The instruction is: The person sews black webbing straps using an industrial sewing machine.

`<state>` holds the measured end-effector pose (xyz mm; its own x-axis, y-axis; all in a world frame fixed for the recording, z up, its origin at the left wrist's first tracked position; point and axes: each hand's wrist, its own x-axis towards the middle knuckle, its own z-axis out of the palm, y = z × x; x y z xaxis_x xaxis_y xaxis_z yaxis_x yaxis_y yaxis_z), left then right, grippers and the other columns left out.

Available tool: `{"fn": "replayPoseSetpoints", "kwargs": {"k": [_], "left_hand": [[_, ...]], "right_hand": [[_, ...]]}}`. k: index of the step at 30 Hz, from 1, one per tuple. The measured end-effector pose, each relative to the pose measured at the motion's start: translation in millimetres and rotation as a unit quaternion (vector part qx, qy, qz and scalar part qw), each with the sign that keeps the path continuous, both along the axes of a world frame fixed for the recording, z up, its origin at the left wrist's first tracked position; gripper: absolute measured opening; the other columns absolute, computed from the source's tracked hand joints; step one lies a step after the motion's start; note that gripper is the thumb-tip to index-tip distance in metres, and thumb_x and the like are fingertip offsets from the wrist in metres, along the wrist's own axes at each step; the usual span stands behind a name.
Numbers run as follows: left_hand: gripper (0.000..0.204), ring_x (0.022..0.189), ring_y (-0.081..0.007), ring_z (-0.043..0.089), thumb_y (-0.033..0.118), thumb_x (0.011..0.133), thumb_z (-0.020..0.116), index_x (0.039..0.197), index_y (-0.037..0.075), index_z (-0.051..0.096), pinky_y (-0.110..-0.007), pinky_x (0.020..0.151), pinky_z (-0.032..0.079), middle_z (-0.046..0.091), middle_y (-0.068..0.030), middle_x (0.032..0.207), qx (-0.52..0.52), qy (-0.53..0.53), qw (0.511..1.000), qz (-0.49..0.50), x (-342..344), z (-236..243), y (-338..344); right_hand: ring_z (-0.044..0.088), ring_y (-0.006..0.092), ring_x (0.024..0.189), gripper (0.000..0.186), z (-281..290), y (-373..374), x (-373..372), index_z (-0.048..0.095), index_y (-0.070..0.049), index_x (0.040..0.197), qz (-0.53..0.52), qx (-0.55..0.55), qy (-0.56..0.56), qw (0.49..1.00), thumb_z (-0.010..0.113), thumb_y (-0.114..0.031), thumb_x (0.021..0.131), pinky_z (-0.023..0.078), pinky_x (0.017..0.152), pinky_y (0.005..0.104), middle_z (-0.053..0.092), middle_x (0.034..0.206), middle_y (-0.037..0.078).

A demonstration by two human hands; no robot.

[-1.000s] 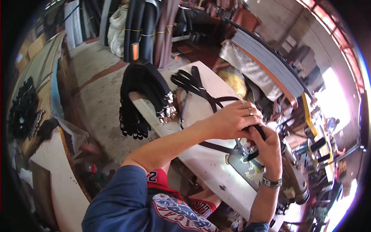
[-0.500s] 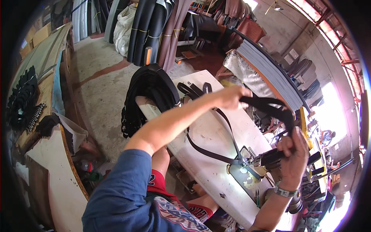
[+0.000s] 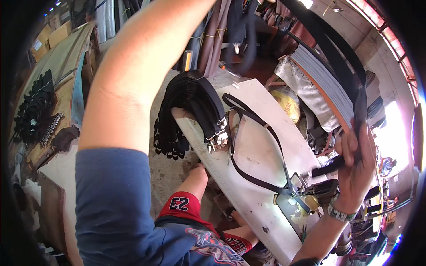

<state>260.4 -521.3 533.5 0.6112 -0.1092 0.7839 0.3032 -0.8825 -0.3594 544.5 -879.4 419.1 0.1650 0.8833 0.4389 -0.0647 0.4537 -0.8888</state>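
Observation:
My left arm reaches up past the top edge, and its hand is out of the picture. My right hand (image 3: 357, 155), with a patterned watch band at the wrist, is closed around a wide black strap (image 3: 330, 37). That strap rises in a long double length to the upper edge. Beside the right hand, a small sewing machine (image 3: 321, 189) with a lit work area stands at the table's right end. A thin black strap (image 3: 262, 179) loops across the white table (image 3: 266, 155) and runs to the lit spot.
A thick bundle of black straps with metal clips (image 3: 195, 97) hangs over the table's left edge. More black straps (image 3: 33, 106) lie on the bench at the far left. A stack of grey sheets (image 3: 317, 80) and a yellow sack (image 3: 286, 104) are beyond the table.
My left hand has swung up and out of view, drawing the black strap upward. The right hand, still gripping it, sits slightly higher and further right.

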Motion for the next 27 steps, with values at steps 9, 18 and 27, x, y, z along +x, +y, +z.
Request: {"fn": "replayPoseSetpoints", "kwargs": {"k": [9, 18, 27], "left_hand": [[0.012, 0.068, -0.0283, 0.072, 0.013, 0.081, 0.078, 0.089, 0.005, 0.078, -0.041, 0.062, 0.052, 0.072, -0.0166, 0.072, -0.182, 0.001, 0.933, 0.311, -138.1, -23.5, -6.1], [0.017, 0.078, -0.0185, 0.066, 0.000, 0.072, 0.071, 0.089, 0.001, 0.068, -0.037, 0.069, 0.052, 0.069, -0.0133, 0.082, -0.376, -0.011, 0.919, 0.116, -218.6, -410.4, 94.6], [0.020, 0.082, -0.0156, 0.068, 0.004, 0.076, 0.075, 0.096, 0.007, 0.077, -0.040, 0.076, 0.053, 0.074, -0.0158, 0.083, -0.603, 0.016, 0.751, 0.267, -190.7, -491.3, 54.8]], "right_hand": [[0.043, 0.0057, 0.057, 0.032, 5.7, 98.6, -87.5, 0.064, 0.004, 0.120, 0.104, -0.054, -0.090, 0.989, 0.061, -0.024, 0.105, 0.042, 0.062, 0.0235, 0.056, 0.077, -0.001], [0.058, 0.0089, 0.057, 0.022, -111.3, 202.6, -153.7, 0.071, 0.002, 0.098, 0.150, -0.259, -0.149, 0.943, 0.069, -0.019, 0.099, 0.048, 0.051, 0.0235, 0.068, 0.079, 0.005], [0.059, 0.0084, 0.058, 0.025, -121.9, 217.7, -159.4, 0.070, 0.006, 0.110, 0.147, -0.255, -0.147, 0.944, 0.069, -0.017, 0.099, 0.050, 0.054, 0.0231, 0.069, 0.084, 0.006]]}}
